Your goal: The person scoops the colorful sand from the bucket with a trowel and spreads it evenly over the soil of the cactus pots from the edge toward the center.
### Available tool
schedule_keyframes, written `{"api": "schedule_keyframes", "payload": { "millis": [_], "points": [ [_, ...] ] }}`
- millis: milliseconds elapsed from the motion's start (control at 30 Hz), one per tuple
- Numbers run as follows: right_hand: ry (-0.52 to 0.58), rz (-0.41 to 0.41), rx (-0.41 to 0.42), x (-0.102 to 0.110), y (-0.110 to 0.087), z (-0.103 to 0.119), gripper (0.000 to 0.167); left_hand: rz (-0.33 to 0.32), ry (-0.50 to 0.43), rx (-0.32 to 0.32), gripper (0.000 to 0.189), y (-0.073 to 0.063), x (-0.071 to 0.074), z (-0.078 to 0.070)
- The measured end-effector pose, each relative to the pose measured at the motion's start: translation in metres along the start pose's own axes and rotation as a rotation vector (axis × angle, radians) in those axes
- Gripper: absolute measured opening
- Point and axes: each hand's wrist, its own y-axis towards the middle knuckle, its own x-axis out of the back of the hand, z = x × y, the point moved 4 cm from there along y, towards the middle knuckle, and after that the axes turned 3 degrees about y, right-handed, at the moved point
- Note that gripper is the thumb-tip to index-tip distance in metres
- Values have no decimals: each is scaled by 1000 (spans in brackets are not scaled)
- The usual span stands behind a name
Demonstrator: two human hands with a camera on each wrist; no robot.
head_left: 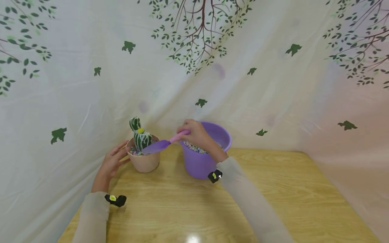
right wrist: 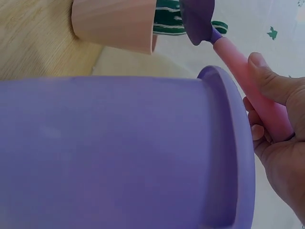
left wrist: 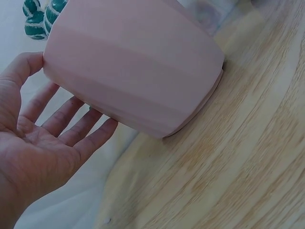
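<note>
A pink pot [head_left: 145, 163] holds a green, white-striped cactus [head_left: 143, 141] with a yellow flower, and small coloured pebbles lie round its base. My left hand [head_left: 113, 162] rests against the pot's left side. In the left wrist view its fingers [left wrist: 62, 116] are spread and nearly straight, touching the wall, with the thumb near the rim. My right hand [head_left: 197, 135] grips the pink handle of a small trowel [head_left: 156, 147]. The trowel's purple blade points left and reaches over the pot's rim beside the cactus. In the right wrist view, fingers and thumb wrap the handle [right wrist: 243, 71].
Right of the pot stands a larger purple bucket [head_left: 197, 165] with many multicoloured pebbles [head_left: 192, 147] inside; my right forearm passes over its rim. Both containers stand on a wooden table [head_left: 170, 209] close to a leaf-printed curtain [head_left: 170, 84] behind and at the sides.
</note>
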Motion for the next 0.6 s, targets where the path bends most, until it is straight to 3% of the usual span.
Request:
{"api": "schedule_keyframes", "payload": {
  "millis": [200,300,367,433,533,600],
  "points": [
    [18,-71,16,17,-17,-8,21,-45,20,45,69,2,-3,1],
    [6,-98,-1,31,-27,-14,22,-104,-41,32,66,0,-4,-1],
    [3,-115,-28,42,-33,-19,21,-203,-93,8,57,-2,-5,-6],
    [-1,-130,-60,54,-40,-24,20,-346,-169,-36,42,-4,-7,-14],
    [-24,-167,-96,71,-49,-34,21,-590,-265,-160,16,-10,-11,-32],
    [-42,-185,-122,82,-55,-39,21,-705,-311,-274,8,-17,-18,-49]
  ]
}}
